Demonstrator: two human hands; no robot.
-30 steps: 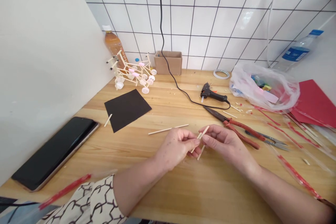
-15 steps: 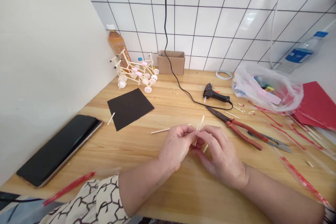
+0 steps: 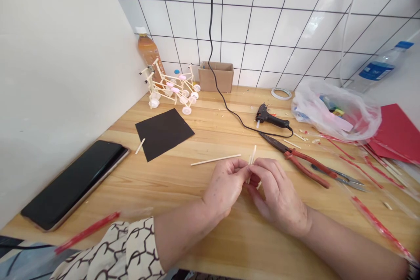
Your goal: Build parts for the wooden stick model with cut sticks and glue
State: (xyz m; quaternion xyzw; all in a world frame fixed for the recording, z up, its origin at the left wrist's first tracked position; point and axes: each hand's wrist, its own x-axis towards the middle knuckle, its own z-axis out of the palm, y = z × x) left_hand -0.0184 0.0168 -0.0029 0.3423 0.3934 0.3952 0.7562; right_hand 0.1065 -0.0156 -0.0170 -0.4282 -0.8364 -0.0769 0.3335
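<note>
Thin pale wooden sticks (image 3: pixel 253 154) stand roughly upright between my two hands, over the middle of the wooden table. My left hand (image 3: pixel 228 183) pinches them between thumb and fingers. From the other side, my right hand (image 3: pixel 277 190) has its fingertips closed on the same sticks, touching the left fingers. The lower ends are mostly hidden by the fingers. Just beyond my left hand, a longer loose stick (image 3: pixel 215 160) lies flat on the table. Pliers with red handles (image 3: pixel 303 166) rest to the right of my right hand.
A black glue gun (image 3: pixel 271 117) with a cord lies behind the pliers, scissors (image 3: pixel 346 179) beside them. At the left are a phone (image 3: pixel 75 183), a black card (image 3: pixel 166 133) and stick-built models with wheels (image 3: pixel 172 87). A plastic bag (image 3: pixel 337 109) and red sheets (image 3: pixel 395 133) occupy the right.
My left hand has shifted slightly right, and the held sticks stand more upright. More of the loose stick behind it shows. The whole view has moved a little.
</note>
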